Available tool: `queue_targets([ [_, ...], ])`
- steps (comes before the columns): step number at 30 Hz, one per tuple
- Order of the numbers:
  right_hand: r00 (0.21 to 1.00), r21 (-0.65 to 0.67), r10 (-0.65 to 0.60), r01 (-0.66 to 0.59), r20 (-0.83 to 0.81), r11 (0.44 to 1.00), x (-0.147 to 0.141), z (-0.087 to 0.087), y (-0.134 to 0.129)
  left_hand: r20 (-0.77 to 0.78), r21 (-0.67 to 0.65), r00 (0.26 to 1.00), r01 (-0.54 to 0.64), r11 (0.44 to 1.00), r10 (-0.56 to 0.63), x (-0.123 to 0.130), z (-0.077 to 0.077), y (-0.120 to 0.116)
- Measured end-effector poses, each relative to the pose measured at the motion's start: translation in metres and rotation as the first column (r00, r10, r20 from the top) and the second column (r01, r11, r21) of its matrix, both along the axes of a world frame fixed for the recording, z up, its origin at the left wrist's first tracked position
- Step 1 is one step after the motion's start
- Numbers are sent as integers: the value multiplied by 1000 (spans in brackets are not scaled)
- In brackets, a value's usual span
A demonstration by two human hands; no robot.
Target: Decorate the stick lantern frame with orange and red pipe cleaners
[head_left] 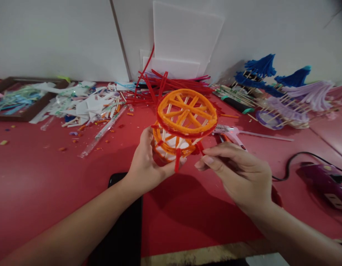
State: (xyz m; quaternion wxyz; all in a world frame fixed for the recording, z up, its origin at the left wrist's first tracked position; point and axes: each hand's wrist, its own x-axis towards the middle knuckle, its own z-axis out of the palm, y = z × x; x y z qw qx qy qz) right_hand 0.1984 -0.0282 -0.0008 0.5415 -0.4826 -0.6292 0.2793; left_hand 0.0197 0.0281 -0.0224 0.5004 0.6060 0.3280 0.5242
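Observation:
An orange craft frame is held tilted above the table, with two spoked rings joined by pale sticks. My left hand grips its lower ring from the left, the thumb under the front edge. Short red pipe-cleaner pieces hang from the lower ring, one beside my left thumb. At the right of the ring my right hand pinches another red piece between thumb and fingers.
Behind lie red pipe cleaners and white boards. Scraps and a brown tray are left; blue and lilac models, a pink glue gun and a purple power strip right. A black phone-like slab lies in front.

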Motion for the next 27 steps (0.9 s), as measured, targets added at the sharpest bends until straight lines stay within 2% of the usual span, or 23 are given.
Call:
queue_targets([
  [6, 1000, -6, -3, 3, 19, 1000, 0, 1, 0, -15, 36, 1000, -1, 999, 2, -1, -3, 0],
  [15, 1000, -18, -16, 16, 22, 1000, 0, 3, 0, -7, 25, 1000, -30, 999, 30, -1, -2, 0],
  [27, 1000, -27, -3, 3, 4, 1000, 0, 1, 1, -26, 32, 1000, -8, 999, 8, -2, -4, -1],
])
